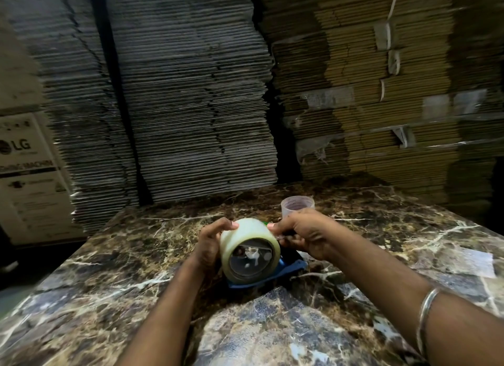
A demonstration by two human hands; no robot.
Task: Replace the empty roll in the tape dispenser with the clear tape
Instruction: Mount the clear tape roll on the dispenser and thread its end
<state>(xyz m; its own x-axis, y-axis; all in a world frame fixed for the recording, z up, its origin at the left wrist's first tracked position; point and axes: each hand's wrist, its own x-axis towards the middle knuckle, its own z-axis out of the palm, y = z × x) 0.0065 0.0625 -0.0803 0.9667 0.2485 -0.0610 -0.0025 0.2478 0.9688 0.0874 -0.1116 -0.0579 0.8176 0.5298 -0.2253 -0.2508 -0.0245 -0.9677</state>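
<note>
A thick roll of clear tape point(246, 236) stands on edge in the middle of the marble table, its open core facing me. It sits on the blue tape dispenser point(289, 270), whose frame shows below and to the right of the roll. My left hand point(208, 242) curls around the roll's left side, thumb on its top. My right hand point(302, 236) grips at the roll's right side, fingers closed over the dispenser's upper part, which they hide. No empty roll is visible.
A small translucent plastic cup point(297, 206) stands just behind my right hand. The marble table point(122, 283) stretches all around. Tall stacks of flattened cardboard point(191, 92) rise behind it, and a white printed box point(30, 180) sits at the left.
</note>
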